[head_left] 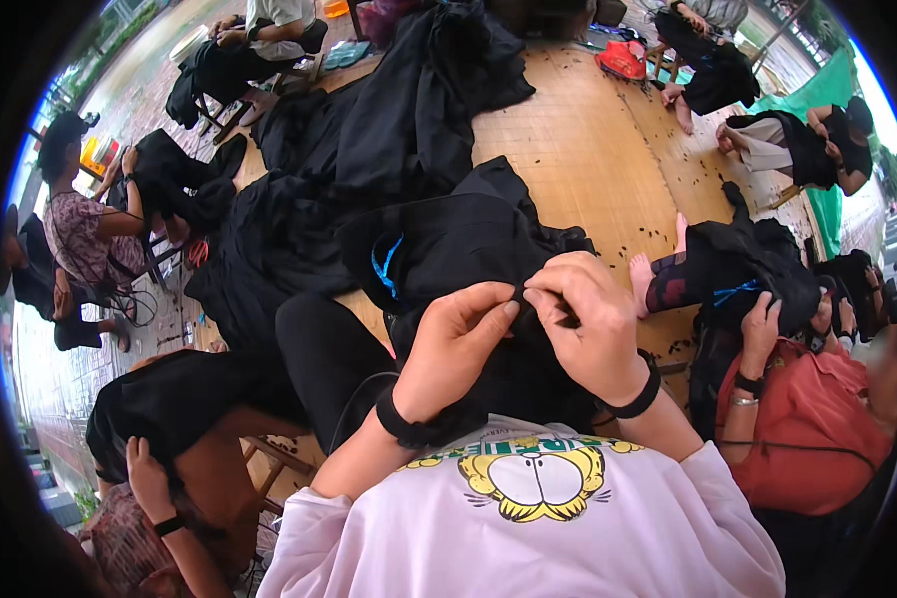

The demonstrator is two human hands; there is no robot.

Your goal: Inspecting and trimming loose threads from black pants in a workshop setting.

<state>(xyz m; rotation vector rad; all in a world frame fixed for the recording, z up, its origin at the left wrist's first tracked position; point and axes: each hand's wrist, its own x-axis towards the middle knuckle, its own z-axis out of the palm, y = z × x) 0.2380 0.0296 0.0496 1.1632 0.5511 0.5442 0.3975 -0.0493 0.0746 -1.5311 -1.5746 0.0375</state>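
A large black cloth (439, 244) lies across my lap and runs forward from my knees. My left hand (458, 339) is closed, its thumb and forefinger pinching a small fold of this cloth. Close beside it, almost touching, my right hand (590, 324) pinches the same dark spot with thumb and bent forefinger. Anything finer between the fingertips is too small to make out. To the left of the hands, a bright blue strand (387, 267) hangs on the cloth. Both my wrists wear black bands.
A heap of black fabric (369, 130) stretches over the tan floor mat (578, 149), which is dotted with small dark bits. Seated people with black cloth surround me, including a person in a red shirt (807, 429) close on the right. A red bag (623, 60) lies at the far edge.
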